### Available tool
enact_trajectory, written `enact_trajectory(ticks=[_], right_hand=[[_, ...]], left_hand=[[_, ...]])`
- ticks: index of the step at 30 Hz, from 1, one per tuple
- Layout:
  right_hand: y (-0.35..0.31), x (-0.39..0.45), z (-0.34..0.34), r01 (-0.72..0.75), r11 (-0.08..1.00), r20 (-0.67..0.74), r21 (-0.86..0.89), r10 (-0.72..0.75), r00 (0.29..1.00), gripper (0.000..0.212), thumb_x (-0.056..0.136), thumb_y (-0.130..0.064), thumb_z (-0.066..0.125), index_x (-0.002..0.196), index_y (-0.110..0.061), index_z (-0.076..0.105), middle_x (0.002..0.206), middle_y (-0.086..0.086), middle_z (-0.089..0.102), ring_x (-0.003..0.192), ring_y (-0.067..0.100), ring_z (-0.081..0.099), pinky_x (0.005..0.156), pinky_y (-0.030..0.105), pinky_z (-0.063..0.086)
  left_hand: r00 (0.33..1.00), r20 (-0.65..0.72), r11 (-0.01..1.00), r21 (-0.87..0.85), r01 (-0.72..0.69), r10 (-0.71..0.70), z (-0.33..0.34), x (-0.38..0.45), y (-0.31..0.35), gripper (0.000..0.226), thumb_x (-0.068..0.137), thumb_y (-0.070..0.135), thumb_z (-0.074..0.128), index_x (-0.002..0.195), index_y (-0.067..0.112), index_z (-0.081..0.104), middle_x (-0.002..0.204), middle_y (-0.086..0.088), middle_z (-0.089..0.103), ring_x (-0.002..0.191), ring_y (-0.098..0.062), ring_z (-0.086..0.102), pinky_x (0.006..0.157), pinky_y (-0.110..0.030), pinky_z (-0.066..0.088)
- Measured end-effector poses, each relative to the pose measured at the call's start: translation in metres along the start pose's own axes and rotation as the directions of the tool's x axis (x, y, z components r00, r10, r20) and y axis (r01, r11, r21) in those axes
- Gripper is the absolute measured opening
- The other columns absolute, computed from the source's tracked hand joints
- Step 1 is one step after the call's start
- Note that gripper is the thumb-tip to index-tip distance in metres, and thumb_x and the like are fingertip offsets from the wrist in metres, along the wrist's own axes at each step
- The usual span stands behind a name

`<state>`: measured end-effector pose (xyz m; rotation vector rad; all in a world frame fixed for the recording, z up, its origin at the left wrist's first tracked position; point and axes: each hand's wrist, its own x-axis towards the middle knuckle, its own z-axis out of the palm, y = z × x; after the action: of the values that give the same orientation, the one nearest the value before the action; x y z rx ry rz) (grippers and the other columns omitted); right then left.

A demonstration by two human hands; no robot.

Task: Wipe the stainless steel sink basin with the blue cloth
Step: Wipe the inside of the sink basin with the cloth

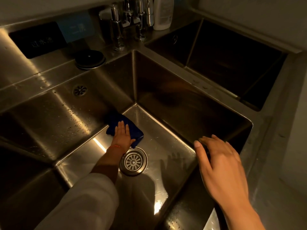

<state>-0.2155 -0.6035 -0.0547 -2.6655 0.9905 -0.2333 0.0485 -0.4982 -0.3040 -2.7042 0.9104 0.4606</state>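
Note:
A deep stainless steel sink basin [166, 140] fills the middle of the head view. On its floor, near the far left corner, lies a folded dark blue cloth [131, 126]. My left hand [123, 136] presses flat on the cloth with straight fingers, the arm reaching down in a white sleeve. My right hand [219, 165] hovers above the basin's right wall, fingers spread and relaxed, holding nothing. The round drain strainer [133, 162] sits just behind my left wrist.
Chrome taps [127, 19] and a white bottle [163, 13] stand at the back. A round black stopper [90, 59] lies on the back ledge. An overflow grille [80, 90] is in the left wall. A second dark basin [232, 60] lies to the right.

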Motion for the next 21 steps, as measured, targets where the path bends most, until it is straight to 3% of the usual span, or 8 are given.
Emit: enact_trajectory(ticks=[21], right_hand=[[-0.002, 0.001, 0.0, -0.005, 0.999, 0.003, 0.035, 0.005, 1.0, 0.064, 0.083, -0.057, 0.017, 0.119, -0.023, 0.058, 0.124, -0.003, 0.06, 0.128, 0.01, 0.039, 0.109, 0.034, 0.024]], left_hand=[[0.99, 0.023, 0.988, 0.052, -0.143, 0.141, -0.029, 0.032, 0.018, 0.076, 0.102, 0.042, 0.032, 0.15, -0.004, -0.006, 0.156, -0.028, -0.013, 0.146, -0.039, -0.01, 0.121, -0.044, -0.002]])
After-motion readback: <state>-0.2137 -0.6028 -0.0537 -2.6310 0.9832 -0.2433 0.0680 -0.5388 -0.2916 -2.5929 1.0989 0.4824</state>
